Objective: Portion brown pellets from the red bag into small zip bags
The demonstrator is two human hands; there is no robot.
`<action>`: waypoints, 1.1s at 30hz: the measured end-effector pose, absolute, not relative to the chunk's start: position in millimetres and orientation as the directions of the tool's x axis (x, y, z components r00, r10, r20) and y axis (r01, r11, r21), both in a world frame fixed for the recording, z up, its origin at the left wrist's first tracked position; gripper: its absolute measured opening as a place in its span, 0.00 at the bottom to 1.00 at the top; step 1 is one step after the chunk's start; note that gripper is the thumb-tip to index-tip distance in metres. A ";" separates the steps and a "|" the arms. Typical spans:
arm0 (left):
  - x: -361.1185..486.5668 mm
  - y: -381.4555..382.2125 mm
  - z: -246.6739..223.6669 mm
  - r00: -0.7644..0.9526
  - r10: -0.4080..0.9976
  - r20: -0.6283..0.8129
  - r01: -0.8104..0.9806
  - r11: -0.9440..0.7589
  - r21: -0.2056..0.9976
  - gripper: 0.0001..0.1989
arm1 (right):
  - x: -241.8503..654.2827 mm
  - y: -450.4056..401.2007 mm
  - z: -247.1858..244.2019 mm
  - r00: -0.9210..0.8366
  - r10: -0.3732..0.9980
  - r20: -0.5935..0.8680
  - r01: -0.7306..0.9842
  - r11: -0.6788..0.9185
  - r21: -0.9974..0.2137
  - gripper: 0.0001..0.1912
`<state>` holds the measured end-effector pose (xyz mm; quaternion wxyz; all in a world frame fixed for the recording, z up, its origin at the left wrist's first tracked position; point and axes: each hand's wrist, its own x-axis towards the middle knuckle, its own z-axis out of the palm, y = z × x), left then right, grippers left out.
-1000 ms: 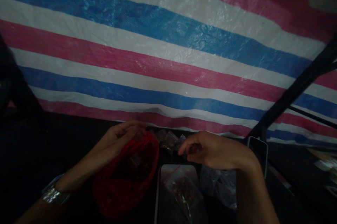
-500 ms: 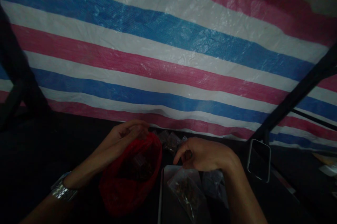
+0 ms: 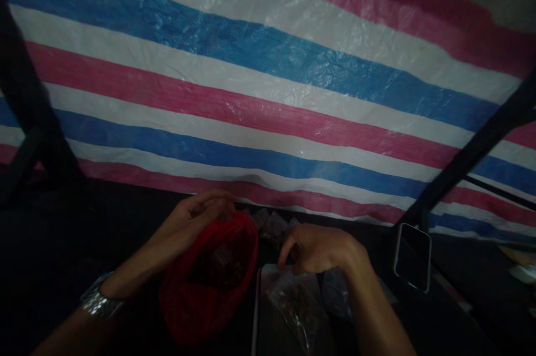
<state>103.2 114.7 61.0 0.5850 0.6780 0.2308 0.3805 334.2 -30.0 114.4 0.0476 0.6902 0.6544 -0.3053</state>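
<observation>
My left hand (image 3: 205, 212), with a metal watch (image 3: 100, 296) on its wrist, is closed at the far rim of a red plastic bag (image 3: 188, 311). This bag gapes upward, and dark contents with a small clear packet show inside. A flat, pale-edged device (image 3: 268, 336) lies to its right. On the device rests a clear plastic bag (image 3: 299, 311) with brownish bits in it. My right hand (image 3: 320, 247) is bent down over this bag's top edge, thumb and forefinger curled in a pinch there. Shadow partly hides the fingertips.
Several small filled clear packets (image 3: 272, 225) lie behind the device. More clear plastic (image 3: 335, 292) sits beside my right wrist. A phone (image 3: 413, 257) lies to the right, near a dark slanting pole (image 3: 464, 155). A striped plastic sheet (image 3: 268, 105) hangs behind everything.
My right hand has shifted slightly down toward the top edge of the clear bag, and its wrist has moved a little left. My left hand stays at the red bag's rim.
</observation>
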 end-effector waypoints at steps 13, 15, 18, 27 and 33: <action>102.5 120.8 55.0 0.605 0.756 0.250 -0.141 -0.208 0.968 0.24 | 330.1 -24.5 108.7 -0.052 0.856 -0.514 0.935 -0.139 -0.327 0.22; 102.8 119.5 57.2 0.602 0.756 0.257 -0.143 -0.214 0.966 0.24 | 330.6 -24.1 107.7 -0.056 0.856 -0.513 0.934 -0.137 -0.331 0.21; 103.1 118.2 59.2 0.589 0.762 0.269 -0.149 -0.225 0.963 0.25 | 332.1 -24.0 106.8 -0.055 0.858 -0.511 0.933 -0.138 -0.332 0.21; 103.6 117.0 62.0 0.580 0.766 0.277 -0.141 -0.241 0.960 0.23 | 331.8 -23.1 104.2 -0.055 0.848 -0.527 0.933 -0.145 -0.330 0.19; 103.7 118.1 57.3 0.600 0.756 0.260 -0.120 -0.237 0.964 0.23 | 331.3 -18.9 98.0 -0.040 0.841 -0.540 0.931 -0.165 -0.326 0.18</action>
